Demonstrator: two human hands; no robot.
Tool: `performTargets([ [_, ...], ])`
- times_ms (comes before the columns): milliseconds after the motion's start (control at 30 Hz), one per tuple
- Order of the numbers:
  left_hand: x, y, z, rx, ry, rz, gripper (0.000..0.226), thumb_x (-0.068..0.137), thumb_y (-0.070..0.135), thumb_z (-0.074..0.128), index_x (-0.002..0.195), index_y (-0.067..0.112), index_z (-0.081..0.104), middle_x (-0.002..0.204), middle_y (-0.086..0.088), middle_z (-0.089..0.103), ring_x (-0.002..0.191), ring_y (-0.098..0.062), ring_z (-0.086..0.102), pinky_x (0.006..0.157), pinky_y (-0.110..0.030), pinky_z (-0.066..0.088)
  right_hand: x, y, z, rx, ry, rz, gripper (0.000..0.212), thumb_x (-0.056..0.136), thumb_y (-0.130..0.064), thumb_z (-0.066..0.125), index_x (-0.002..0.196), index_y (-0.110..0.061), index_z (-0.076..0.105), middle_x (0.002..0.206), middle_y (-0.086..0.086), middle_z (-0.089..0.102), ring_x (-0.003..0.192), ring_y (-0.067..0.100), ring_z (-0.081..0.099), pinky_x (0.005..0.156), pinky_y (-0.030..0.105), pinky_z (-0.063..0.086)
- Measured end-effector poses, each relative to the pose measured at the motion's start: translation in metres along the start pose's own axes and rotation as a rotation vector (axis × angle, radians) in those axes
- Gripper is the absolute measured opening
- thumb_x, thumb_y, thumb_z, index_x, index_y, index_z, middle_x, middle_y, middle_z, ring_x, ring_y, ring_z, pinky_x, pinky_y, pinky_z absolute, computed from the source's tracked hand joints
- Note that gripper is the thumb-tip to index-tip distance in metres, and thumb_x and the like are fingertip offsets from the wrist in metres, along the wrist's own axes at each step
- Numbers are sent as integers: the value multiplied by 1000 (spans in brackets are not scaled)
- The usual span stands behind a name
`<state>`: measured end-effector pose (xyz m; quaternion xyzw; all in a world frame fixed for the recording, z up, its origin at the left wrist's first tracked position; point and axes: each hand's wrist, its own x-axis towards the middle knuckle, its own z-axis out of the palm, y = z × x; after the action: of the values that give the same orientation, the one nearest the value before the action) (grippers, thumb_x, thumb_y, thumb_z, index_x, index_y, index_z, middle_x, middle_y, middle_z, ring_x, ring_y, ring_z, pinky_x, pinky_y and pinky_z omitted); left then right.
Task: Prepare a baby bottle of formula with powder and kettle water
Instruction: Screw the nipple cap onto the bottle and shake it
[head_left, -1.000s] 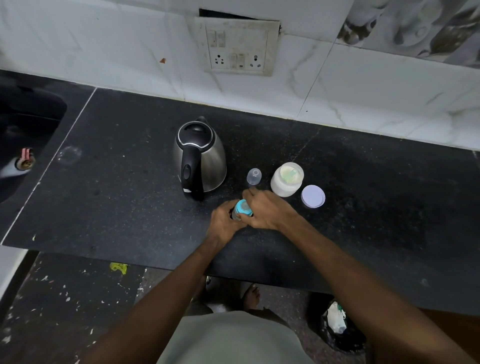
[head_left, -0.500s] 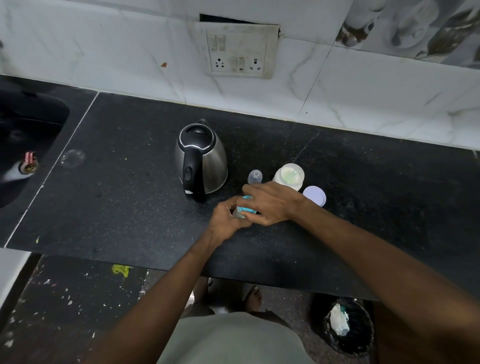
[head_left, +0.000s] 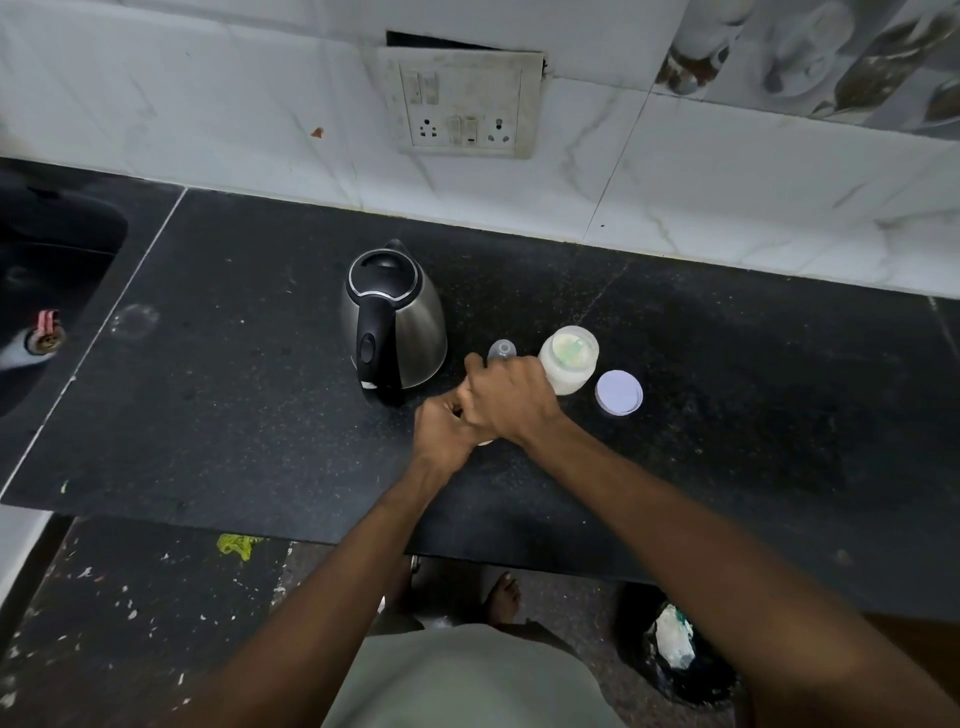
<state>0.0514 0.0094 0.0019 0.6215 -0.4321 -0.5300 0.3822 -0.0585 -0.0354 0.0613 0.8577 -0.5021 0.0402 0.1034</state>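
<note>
I am seeing the left hand (head_left: 441, 428) curling tightly around the bottle (head_left: 485, 442), just right of the kettle (head_left: 393, 322). The right hand (head_left: 511, 397) is clamping over its top; the blue collar, showing a moment ago, is now hidden. The jar (head_left: 568, 358) and lid (head_left: 618, 392) are sitting farther right.
</note>
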Motion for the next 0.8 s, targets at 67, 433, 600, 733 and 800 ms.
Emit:
performTargets([
  [67, 1, -3, 1, 25, 31, 36, 32, 67, 3, 95, 69, 25, 71, 67, 7, 74, 64, -8, 67, 57, -24, 52, 0, -8, 1, -12, 13, 128, 32, 50, -33, 88, 55, -15, 61, 42, 3, 57, 31, 21, 53, 46, 20, 20],
  [433, 8, 23, -20, -127, -121, 100, 52, 69, 0, 94, 118, 8, 77, 107, -1, 82, 102, -15, 75, 96, -35, 60, -6, 58, -39, 964, -288, 200, 71, 80, -52, 86, 140, -27, 58, 107, -8, 73, 98, 11, 71, 88, 41, 60],
  [600, 6, 36, -21, -142, -197, 127, 52, 70, 3, 94, 118, 9, 77, 110, -6, 81, 107, -25, 76, 99, -47, 60, -15, 59, -34, 1402, -413, 174, 63, 85, -10, 85, 143, -10, 61, 134, 1, 70, 124, 14, 67, 105, 32, 55],
  [733, 3, 38, -23, -137, -192, 122, 50, 71, 0, 93, 118, 7, 76, 110, -7, 81, 109, -28, 76, 99, -47, 60, -24, 52, -29, 1447, -291, 206, 56, 84, -6, 85, 136, -8, 66, 133, 5, 71, 124, 18, 67, 104, 33, 56],
  [800, 2, 38, -22, -137, -164, 131, 48, 72, 2, 92, 117, 7, 77, 110, -7, 81, 108, -29, 76, 97, -47, 61, -26, 44, -27, 1433, -189, 244, 50, 83, -9, 85, 131, -9, 70, 131, 4, 71, 125, 19, 66, 106, 33, 55],
])
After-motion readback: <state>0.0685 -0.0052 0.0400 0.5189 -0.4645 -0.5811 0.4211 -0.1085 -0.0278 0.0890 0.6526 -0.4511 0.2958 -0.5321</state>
